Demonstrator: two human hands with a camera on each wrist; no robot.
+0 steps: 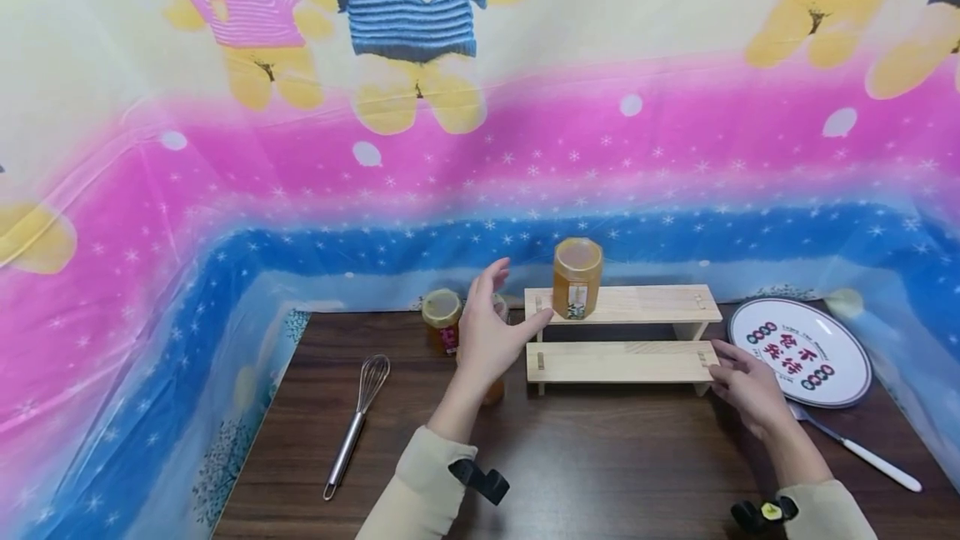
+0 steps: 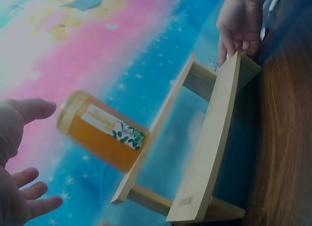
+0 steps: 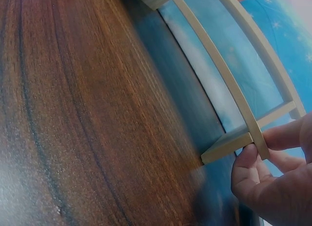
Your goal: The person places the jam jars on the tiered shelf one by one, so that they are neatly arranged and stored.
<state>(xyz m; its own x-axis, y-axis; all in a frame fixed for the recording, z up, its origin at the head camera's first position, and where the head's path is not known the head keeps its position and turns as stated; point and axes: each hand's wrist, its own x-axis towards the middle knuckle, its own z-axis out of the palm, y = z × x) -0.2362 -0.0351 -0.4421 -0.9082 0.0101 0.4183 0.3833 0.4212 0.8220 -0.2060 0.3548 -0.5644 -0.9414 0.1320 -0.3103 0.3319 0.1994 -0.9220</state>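
Head view. Item: one six-sided clear jar with a pale yellow lid [image 1: 577,277], amber contents, upright on the rear, higher board of a two-tier pale wooden rack [image 1: 622,362]. Item: one round amber jar with a yellow-green lid and dark red label [image 1: 441,319], on the dark brown wooden table [image 1: 600,465]. More jar parts show behind my left hand [image 1: 483,332]; mostly hidden, exact count uncertain. Also held here: one steel wire whisk [image 1: 358,415]; one round white plate with a dark rim and red lettering [image 1: 832,357]; one white-handled metal utensil [image 1: 881,465], partly by the plate. Progress, as I judge it: one jar is up on the rack; those at table level appear left to place.

Left wrist view. My left hand is spread wide, thumb near the lid, holding nothing. The six-sided jar looks filled nearly to its lid; its label carries a green leaf print.

Right wrist view. My right hand [image 1: 753,390] pinches the end of the front board between thumb and fingers, apparently steadying it.
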